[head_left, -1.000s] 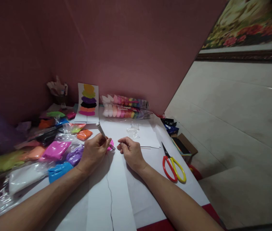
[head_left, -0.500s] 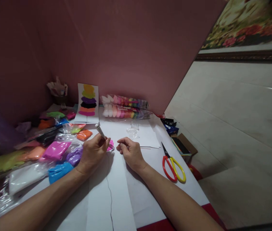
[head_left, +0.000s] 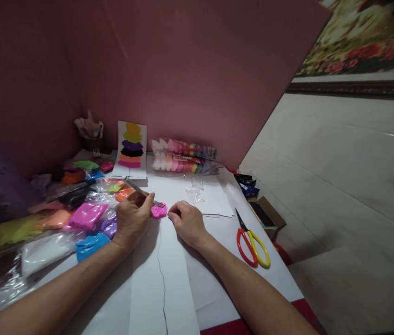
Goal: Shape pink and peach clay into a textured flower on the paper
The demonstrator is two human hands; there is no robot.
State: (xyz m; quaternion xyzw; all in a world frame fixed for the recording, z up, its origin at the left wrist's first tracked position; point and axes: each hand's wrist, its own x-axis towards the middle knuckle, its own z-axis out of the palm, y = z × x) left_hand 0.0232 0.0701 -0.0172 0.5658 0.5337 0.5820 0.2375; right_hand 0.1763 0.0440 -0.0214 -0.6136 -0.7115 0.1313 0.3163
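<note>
My left hand (head_left: 134, 218) is closed round a grey-handled fork (head_left: 134, 187), whose tines lie over a small flat pink piece of clay (head_left: 159, 212) with ridges in its surface. The clay rests on a white paper (head_left: 179, 298), at the top of a wavy dark line drawn down the sheet. Just right of the clay, my right hand (head_left: 188, 223) has thumb and fingers pinched together on the paper. Whether anything is between those fingertips is hidden.
Bags of coloured clay (head_left: 87, 216) pile up at the left. A card with painted colour bands (head_left: 132, 149) stands behind, beside packs of clay (head_left: 183, 158). Red-and-yellow scissors (head_left: 250, 242) lie at the right, near the table edge. Clear plastic scraps (head_left: 195, 193) lie on white sheets.
The fork has tilted lower, its handle leaning further left, and its tines now sit on the clay's upper part. More of the ridged pink clay shows. The whole view has shifted slightly.
</note>
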